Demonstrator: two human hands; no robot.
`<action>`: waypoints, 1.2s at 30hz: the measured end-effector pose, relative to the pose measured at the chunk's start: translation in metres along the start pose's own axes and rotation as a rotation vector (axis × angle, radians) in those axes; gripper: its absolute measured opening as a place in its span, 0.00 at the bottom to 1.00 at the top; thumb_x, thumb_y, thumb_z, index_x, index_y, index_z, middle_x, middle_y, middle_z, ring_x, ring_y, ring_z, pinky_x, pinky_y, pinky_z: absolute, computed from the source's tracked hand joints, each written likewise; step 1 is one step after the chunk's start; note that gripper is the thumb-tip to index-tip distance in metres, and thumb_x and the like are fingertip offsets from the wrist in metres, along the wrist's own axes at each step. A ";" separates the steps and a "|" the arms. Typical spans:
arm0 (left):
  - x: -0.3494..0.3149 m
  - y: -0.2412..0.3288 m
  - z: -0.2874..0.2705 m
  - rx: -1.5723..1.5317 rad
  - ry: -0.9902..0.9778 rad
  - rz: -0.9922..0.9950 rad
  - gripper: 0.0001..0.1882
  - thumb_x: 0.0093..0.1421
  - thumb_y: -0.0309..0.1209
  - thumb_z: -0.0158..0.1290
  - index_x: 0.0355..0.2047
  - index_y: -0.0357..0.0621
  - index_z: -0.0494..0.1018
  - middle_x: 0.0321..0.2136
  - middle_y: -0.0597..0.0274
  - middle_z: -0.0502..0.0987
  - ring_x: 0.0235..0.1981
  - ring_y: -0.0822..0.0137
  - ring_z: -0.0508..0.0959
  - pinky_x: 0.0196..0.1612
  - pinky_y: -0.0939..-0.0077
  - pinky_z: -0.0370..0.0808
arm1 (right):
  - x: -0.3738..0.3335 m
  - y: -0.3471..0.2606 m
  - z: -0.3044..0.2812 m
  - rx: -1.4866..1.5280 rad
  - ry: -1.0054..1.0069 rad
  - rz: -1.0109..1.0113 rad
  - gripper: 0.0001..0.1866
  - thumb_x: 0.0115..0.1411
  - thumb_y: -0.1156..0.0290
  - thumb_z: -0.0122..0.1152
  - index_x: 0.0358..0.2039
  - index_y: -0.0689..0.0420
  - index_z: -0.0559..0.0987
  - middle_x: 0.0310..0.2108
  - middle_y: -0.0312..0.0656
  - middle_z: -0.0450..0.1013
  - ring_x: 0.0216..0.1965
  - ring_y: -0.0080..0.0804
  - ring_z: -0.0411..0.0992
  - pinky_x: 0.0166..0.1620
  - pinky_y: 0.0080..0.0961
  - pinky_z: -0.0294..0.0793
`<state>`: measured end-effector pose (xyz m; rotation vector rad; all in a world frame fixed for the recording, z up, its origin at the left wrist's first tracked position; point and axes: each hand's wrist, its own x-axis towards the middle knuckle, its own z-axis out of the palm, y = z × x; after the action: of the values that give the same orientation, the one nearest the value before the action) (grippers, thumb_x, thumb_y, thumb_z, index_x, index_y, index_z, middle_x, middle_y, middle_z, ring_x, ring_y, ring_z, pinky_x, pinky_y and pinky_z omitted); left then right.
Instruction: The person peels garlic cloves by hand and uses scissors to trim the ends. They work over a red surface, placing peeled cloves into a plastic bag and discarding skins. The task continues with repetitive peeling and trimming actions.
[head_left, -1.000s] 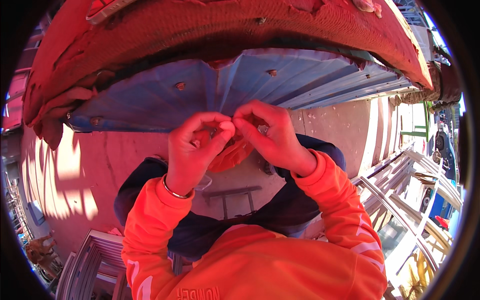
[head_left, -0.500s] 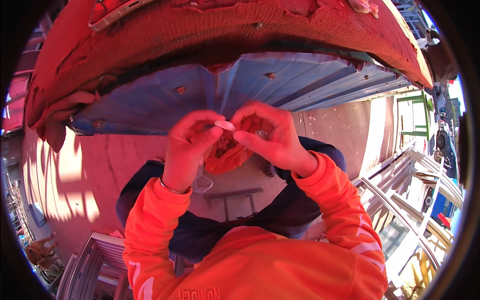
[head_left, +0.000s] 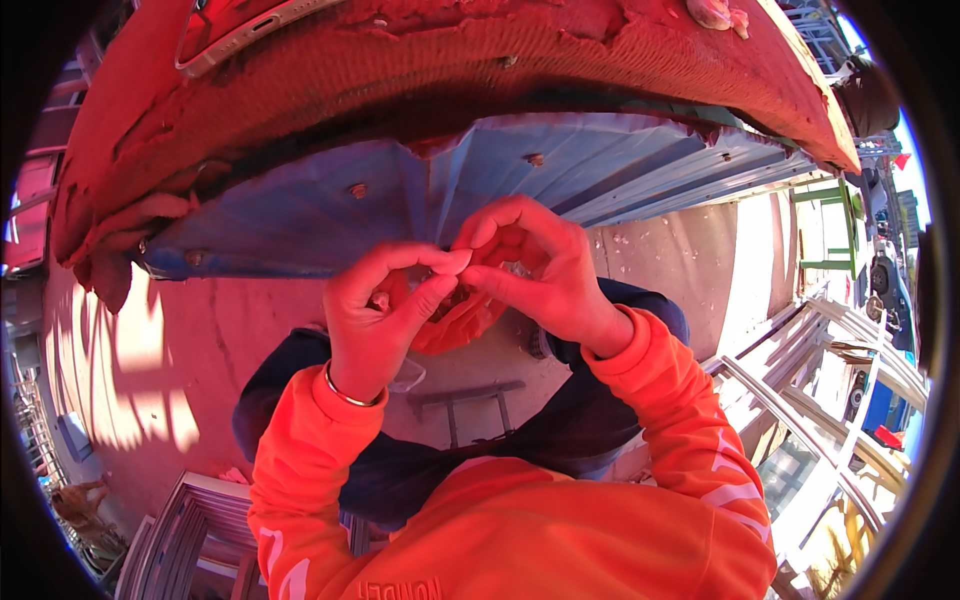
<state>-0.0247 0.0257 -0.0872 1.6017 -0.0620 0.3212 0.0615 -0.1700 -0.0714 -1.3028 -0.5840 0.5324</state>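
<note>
Between my two hands is a small pale, smooth oval piece that looks like a garlic clove (head_left: 455, 262). My left hand (head_left: 372, 318), with a bracelet at its wrist, pinches it between thumb and forefinger. Thumb and fingertips of my right hand (head_left: 545, 268) meet the clove's other end. Another small pale lump (head_left: 379, 300) shows against the curled fingers of my left hand. Below the hands, between my knees, hangs or stands an orange plastic bag (head_left: 455, 332) with bits in it that I cannot make out, partly hidden by the hands.
Ahead is a worn red-covered surface (head_left: 430, 75) with blue corrugated metal (head_left: 500, 170) under its edge. A phone (head_left: 235, 40) lies on it at the far left, garlic-like pieces (head_left: 712, 14) at the far right. Pale frames (head_left: 810, 410) are stacked at right, more frames (head_left: 190, 530) at lower left.
My left hand has dropped slightly and turned, tilting the clove against the right fingertips. The small lump by the left fingers has come into sight. My right hand has hardly moved.
</note>
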 end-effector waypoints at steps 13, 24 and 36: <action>0.001 -0.001 0.009 0.305 0.129 0.221 0.13 0.55 0.12 0.65 0.40 0.38 0.82 0.40 0.62 0.85 0.19 0.84 0.62 0.24 0.84 0.58 | 0.008 0.003 -0.001 -0.131 -0.011 -0.028 0.09 0.69 0.72 0.67 0.43 0.63 0.77 0.34 0.36 0.79 0.36 0.17 0.76 0.38 0.19 0.77; 0.000 -0.005 0.009 0.348 0.090 0.055 0.05 0.62 0.18 0.62 0.38 0.36 0.79 0.32 0.64 0.82 0.23 0.85 0.65 0.26 0.85 0.60 | -0.001 0.012 0.001 -0.286 0.048 -0.090 0.10 0.67 0.70 0.67 0.39 0.63 0.78 0.28 0.40 0.78 0.30 0.23 0.77 0.33 0.25 0.75; 0.004 -0.003 0.006 0.072 -0.021 -0.206 0.06 0.63 0.25 0.66 0.35 0.39 0.78 0.27 0.71 0.79 0.23 0.87 0.66 0.25 0.86 0.59 | -0.001 0.016 -0.004 -0.573 0.059 -0.317 0.06 0.60 0.75 0.69 0.37 0.61 0.84 0.33 0.46 0.78 0.30 0.43 0.79 0.35 0.33 0.77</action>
<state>-0.0188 0.0205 -0.0892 1.6667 0.0990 0.1487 0.0626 -0.1702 -0.0880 -1.7135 -0.9159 0.0573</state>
